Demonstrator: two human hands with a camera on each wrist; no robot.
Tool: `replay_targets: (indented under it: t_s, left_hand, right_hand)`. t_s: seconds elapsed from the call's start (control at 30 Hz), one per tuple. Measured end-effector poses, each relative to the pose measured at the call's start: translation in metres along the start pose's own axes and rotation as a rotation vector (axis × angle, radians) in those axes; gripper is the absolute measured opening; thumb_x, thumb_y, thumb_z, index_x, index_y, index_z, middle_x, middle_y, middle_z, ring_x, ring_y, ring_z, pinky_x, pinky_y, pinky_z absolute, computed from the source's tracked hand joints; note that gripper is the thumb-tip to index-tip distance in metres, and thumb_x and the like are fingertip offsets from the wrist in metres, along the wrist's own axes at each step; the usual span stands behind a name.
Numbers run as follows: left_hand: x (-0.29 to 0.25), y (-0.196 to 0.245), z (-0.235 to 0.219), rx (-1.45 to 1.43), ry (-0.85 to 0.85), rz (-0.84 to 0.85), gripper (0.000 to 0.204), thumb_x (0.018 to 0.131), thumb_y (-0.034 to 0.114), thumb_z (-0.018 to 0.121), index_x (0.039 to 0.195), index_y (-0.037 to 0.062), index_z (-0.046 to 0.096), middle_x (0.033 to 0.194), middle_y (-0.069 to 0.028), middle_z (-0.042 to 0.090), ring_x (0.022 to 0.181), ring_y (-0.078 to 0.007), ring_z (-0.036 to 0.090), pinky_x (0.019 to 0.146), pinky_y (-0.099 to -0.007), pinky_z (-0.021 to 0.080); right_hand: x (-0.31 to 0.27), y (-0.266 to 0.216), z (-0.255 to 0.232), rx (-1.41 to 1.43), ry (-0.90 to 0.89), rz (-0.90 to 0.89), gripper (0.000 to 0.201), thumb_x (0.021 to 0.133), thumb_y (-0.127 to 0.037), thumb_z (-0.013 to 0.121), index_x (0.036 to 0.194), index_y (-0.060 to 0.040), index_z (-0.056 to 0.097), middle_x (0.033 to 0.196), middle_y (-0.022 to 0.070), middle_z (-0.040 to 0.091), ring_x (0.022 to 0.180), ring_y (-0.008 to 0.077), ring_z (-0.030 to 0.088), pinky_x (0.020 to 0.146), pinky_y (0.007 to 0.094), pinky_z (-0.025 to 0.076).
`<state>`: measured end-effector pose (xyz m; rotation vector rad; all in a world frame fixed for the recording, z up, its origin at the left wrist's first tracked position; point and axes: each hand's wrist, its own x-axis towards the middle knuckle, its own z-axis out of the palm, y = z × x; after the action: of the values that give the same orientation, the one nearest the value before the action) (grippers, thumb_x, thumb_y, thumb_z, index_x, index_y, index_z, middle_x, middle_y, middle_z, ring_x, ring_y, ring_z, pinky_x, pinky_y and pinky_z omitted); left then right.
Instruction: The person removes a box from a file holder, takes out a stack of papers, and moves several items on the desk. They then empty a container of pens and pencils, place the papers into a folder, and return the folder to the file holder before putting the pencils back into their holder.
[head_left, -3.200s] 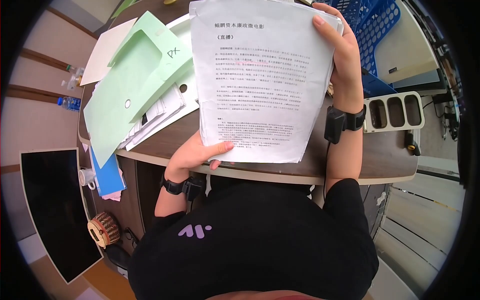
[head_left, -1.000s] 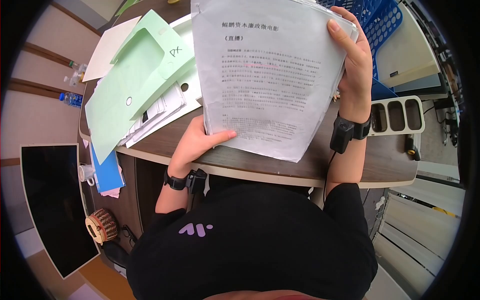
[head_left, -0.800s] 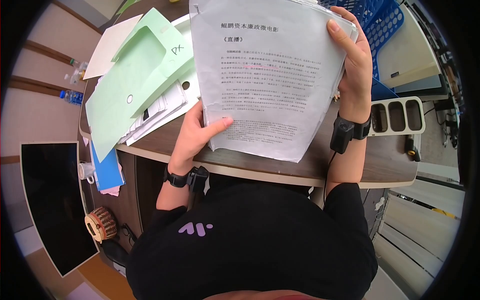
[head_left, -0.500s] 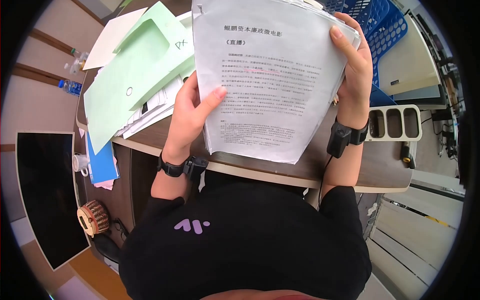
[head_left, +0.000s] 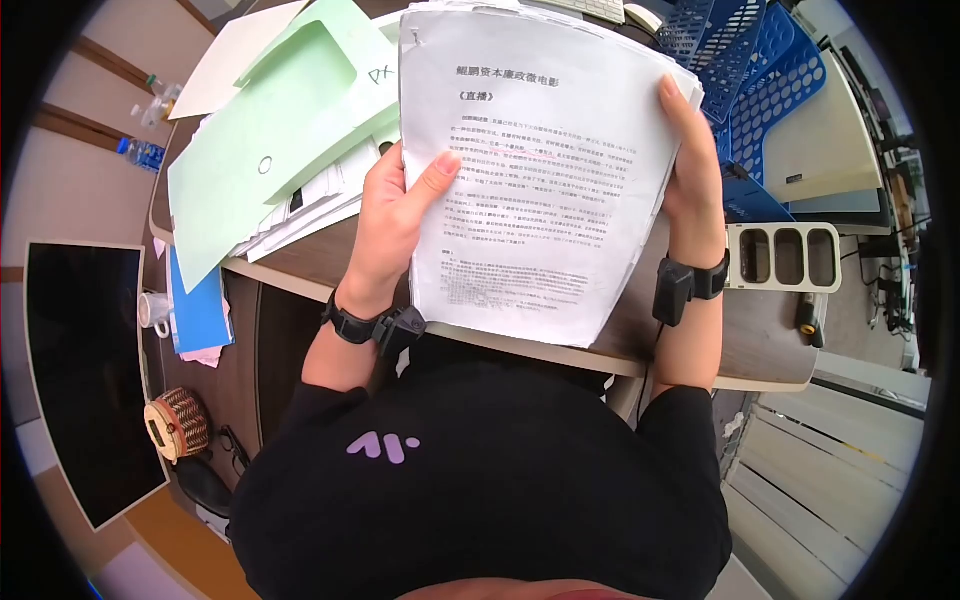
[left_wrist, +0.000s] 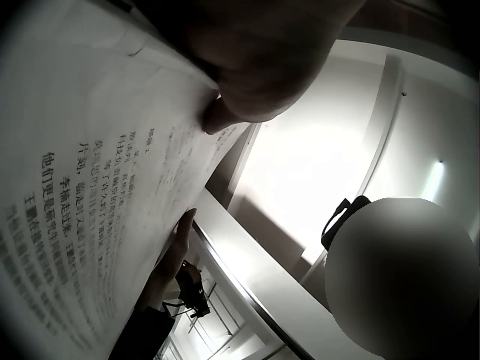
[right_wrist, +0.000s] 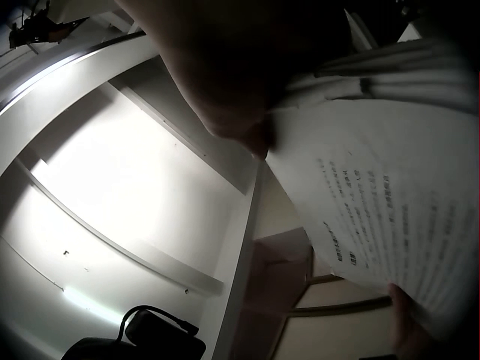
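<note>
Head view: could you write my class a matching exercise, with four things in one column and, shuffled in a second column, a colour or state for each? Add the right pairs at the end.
Column one
1. printed sheets
2. perforated basket
3. divided tray
4. screen

Column two
A. cream-coloured, with dark-looking compartments
B. black, in a pale frame
C. held by the left hand and the right hand
D. blue, with round holes

Right pairs: 1-C, 2-D, 3-A, 4-B
</note>
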<state>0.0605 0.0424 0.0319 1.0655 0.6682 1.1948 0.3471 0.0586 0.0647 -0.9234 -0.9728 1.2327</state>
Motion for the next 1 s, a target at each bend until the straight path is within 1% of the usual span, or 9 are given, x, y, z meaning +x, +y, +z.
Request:
replay_targets:
  t_s: [0.1, 0.17, 0.2, 0.3, 0.4, 0.7, 0.8, 0.9, 1.0]
  left_hand:
    - [-0.002, 0.000, -0.003, 0.023, 0.013, 0.013, 0.031, 0.100, 0.017, 0.063, 0.123, -0.0040, 0.060, 0.112, -0.0094, 0.069, 0.098, -0.0116, 0.064, 0.087, -0.0267, 0.050]
    - [-0.001, -0.001, -0.006, 0.002, 0.029, 0.014, 0.031, 0.100, 0.017, 0.063, 0.123, -0.0037, 0.060, 0.112, -0.0090, 0.069, 0.098, -0.0114, 0.063, 0.087, -0.0266, 0.050]
    - [0.000, -0.002, -0.006, -0.011, 0.036, 0.015, 0.031, 0.100, 0.017, 0.063, 0.123, -0.0036, 0.060, 0.112, -0.0088, 0.069, 0.098, -0.0113, 0.063, 0.087, -0.0266, 0.050]
    - [0.002, -0.002, -0.004, -0.030, 0.043, 0.000, 0.031, 0.100, 0.017, 0.063, 0.123, -0.0038, 0.060, 0.112, -0.0085, 0.069, 0.099, -0.0111, 0.062, 0.089, -0.0267, 0.049]
    - [0.002, -0.001, 0.002, 0.056, 0.038, 0.060, 0.031, 0.100, 0.018, 0.063, 0.123, -0.0032, 0.060, 0.113, -0.0082, 0.068, 0.100, -0.0113, 0.062, 0.090, -0.0266, 0.048]
    - [0.014, 0.013, 0.007, 0.255, 0.025, 0.230, 0.030, 0.101, 0.019, 0.063, 0.122, -0.0021, 0.060, 0.115, -0.0065, 0.067, 0.102, -0.0127, 0.060, 0.093, -0.0282, 0.045]
    - [0.015, 0.012, 0.009, 0.266, 0.021, 0.243, 0.031, 0.101, 0.021, 0.063, 0.122, -0.0020, 0.060, 0.115, -0.0064, 0.067, 0.102, -0.0128, 0.059, 0.093, -0.0286, 0.045]
    - [0.014, 0.008, 0.010, 0.306, 0.033, 0.254, 0.032, 0.101, 0.021, 0.062, 0.123, -0.0022, 0.060, 0.115, -0.0068, 0.067, 0.102, -0.0129, 0.059, 0.092, -0.0289, 0.045]
    - [0.012, 0.000, 0.009, 0.302, 0.031, 0.247, 0.032, 0.101, 0.021, 0.062, 0.122, -0.0028, 0.059, 0.114, -0.0077, 0.067, 0.102, -0.0134, 0.059, 0.092, -0.0289, 0.045]
  right_hand:
    - [-0.027, 0.016, -0.001, -0.019, 0.010, 0.113, 0.062, 0.094, -0.034, 0.068, 0.136, 0.0067, 0.049, 0.124, 0.0154, 0.062, 0.111, 0.0196, 0.062, 0.094, 0.0315, 0.050]
    - [-0.046, 0.027, 0.002, -0.102, -0.020, 0.095, 0.064, 0.092, -0.035, 0.070, 0.135, 0.0071, 0.049, 0.124, 0.0160, 0.062, 0.111, 0.0202, 0.062, 0.094, 0.0318, 0.050]
    - [-0.055, 0.033, 0.003, -0.099, 0.012, 0.131, 0.064, 0.092, -0.034, 0.071, 0.135, 0.0077, 0.049, 0.125, 0.0171, 0.062, 0.111, 0.0205, 0.062, 0.095, 0.0323, 0.049]
    - [-0.068, 0.039, 0.012, -0.081, 0.073, 0.124, 0.048, 0.098, -0.026, 0.065, 0.133, 0.0051, 0.052, 0.123, 0.0138, 0.064, 0.109, 0.0173, 0.062, 0.095, 0.0303, 0.048]
    - [-0.070, 0.036, 0.022, -0.101, 0.144, 0.002, 0.040, 0.101, -0.022, 0.062, 0.131, 0.0029, 0.054, 0.122, 0.0111, 0.065, 0.108, 0.0150, 0.062, 0.094, 0.0292, 0.048]
    - [-0.069, 0.028, 0.028, -0.109, 0.163, -0.252, 0.034, 0.101, -0.021, 0.063, 0.127, 0.0002, 0.056, 0.121, 0.0085, 0.064, 0.108, 0.0131, 0.058, 0.095, 0.0288, 0.045]
    - [-0.070, 0.030, 0.030, -0.177, 0.184, -0.339, 0.034, 0.101, -0.022, 0.063, 0.125, 0.0004, 0.056, 0.119, 0.0078, 0.063, 0.107, 0.0128, 0.057, 0.095, 0.0283, 0.044]
    - [-0.071, 0.036, 0.026, -0.210, 0.203, -0.374, 0.035, 0.100, -0.023, 0.063, 0.125, 0.0008, 0.056, 0.117, 0.0070, 0.063, 0.106, 0.0123, 0.056, 0.094, 0.0278, 0.043]
    - [-0.073, 0.042, 0.016, -0.300, 0.192, -0.339, 0.034, 0.100, -0.022, 0.063, 0.124, 0.0012, 0.056, 0.116, 0.0069, 0.063, 0.105, 0.0123, 0.056, 0.094, 0.0278, 0.043]
